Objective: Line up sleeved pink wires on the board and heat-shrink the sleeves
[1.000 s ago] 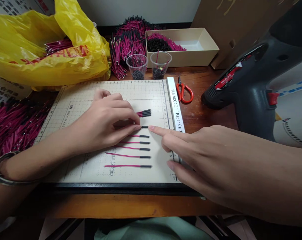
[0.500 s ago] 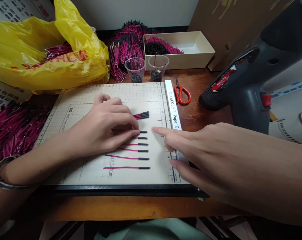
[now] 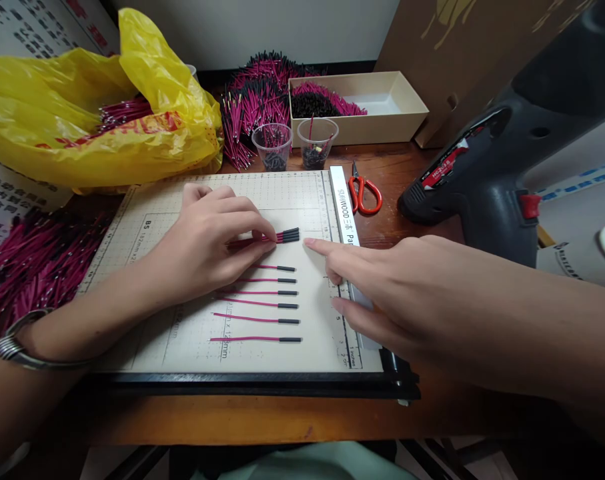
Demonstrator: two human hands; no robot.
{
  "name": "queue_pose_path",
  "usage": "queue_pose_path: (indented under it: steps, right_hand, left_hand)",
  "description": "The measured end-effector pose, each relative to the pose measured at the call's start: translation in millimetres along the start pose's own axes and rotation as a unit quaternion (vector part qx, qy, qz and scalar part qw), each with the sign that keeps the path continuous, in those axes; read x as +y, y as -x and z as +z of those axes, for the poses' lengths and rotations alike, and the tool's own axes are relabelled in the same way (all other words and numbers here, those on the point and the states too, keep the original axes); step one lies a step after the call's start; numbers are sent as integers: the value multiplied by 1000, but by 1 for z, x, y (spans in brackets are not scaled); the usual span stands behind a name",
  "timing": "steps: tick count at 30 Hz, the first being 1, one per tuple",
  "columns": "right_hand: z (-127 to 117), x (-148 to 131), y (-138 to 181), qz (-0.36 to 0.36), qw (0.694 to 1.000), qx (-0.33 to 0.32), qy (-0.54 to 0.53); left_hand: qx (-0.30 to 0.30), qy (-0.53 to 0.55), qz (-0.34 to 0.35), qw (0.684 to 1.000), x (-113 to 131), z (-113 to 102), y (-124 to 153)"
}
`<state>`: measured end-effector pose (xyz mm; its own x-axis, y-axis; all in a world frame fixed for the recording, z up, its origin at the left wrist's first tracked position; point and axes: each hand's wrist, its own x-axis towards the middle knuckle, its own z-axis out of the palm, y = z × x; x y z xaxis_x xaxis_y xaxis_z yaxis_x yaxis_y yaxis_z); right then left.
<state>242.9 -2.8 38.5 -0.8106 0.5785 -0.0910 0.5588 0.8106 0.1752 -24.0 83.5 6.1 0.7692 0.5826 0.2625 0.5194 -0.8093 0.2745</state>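
Left hand (image 3: 217, 233) has moved from one wire (image 3: 286, 269) to the bundle (image 3: 291, 235), its grip pinching it; right hand (image 3: 407, 293) is loosely opened beside.

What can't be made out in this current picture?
All in the head view:
Wire bundle: left ends and number gripped, hidden by the left hand.
White strip: end of its lettering, behind the right hand.
Yellow bag: cut off by the left edge.
Black tool: cut off by the right edge.
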Motion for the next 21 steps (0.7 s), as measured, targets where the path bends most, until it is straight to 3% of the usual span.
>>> queue_pose_path:
  steps: [4, 12, 21]
  right_hand:
    - [2, 4, -5, -23, 998, 33, 48]
    - [9, 6, -5, -21, 998, 27, 56]
    - [8, 4, -4, -24, 999, 48, 5]
  left_hand:
    - [7, -18, -3, 1000, -1, 1, 0]
    - [13, -37, -14, 999, -7, 1, -3]
    - [13, -18, 18, 1000, -3, 1, 0]
